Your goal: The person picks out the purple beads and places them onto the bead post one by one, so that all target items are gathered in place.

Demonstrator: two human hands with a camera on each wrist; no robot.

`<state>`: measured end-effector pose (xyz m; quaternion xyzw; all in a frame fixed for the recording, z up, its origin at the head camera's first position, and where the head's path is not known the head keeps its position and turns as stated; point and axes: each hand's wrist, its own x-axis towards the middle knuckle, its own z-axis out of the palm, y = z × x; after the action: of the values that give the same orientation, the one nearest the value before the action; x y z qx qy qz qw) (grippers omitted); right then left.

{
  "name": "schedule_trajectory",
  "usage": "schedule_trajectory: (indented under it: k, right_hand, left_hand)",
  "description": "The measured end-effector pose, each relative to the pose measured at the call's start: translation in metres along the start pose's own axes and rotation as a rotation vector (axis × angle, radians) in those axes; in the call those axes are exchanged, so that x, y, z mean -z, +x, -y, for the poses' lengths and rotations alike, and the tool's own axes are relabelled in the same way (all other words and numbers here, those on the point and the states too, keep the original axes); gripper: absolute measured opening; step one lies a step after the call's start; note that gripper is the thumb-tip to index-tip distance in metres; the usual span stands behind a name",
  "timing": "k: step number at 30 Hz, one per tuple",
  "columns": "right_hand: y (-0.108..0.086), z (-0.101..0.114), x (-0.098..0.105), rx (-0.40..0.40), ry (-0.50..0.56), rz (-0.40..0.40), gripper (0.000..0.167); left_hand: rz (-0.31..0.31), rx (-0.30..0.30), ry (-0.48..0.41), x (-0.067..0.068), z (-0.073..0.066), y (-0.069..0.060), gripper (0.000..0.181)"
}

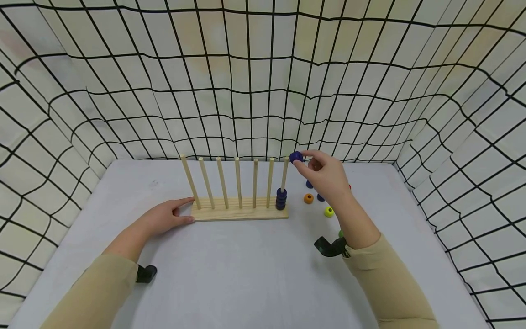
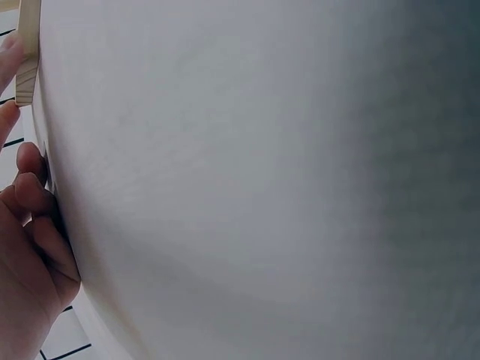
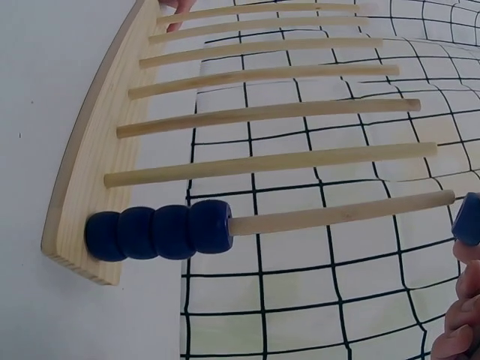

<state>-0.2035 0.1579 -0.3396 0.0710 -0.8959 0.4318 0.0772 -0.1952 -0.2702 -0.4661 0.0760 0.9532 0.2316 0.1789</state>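
Note:
A wooden peg rack [image 1: 240, 214] with several upright pegs stands on the white table. The left hand [image 1: 166, 217] holds its left end, with thumb and index finger at the front and back corners; in the left wrist view its other fingers [image 2: 36, 195] are curled beside the wood. Between thumb and index finger, the right hand [image 1: 326, 173] pinches a dark blue bead [image 1: 296, 157] beside the tip of the rightmost peg [image 3: 337, 213]. The bead appears just off that tip in the right wrist view. Several dark blue beads [image 3: 157, 232] are stacked at this peg's foot.
Loose beads lie right of the rack: an orange bead [image 1: 308, 198], a yellow bead [image 1: 328, 211], blue beads [image 1: 309, 184] and a green bead [image 1: 341, 233], some partly hidden by the right arm. Black netting [image 1: 250, 91] over white walls surrounds the table [image 1: 246, 274].

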Motion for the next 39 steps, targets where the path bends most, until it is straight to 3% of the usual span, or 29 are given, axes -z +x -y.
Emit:
schedule_trajectory:
  k: [27,39]
  right_hand:
    - [0.004,0.004,-0.018,0.008,0.072,-0.022,0.042]
    - [0.005,0.003,-0.026,0.057,-0.009,-0.025,0.038]
  left_hand:
    - [0.001,-0.001,-0.006,-0.003,0.001,0.001,0.083]
    - [0.000,0.003,0.005,-0.002,0.001,0.001,0.084]
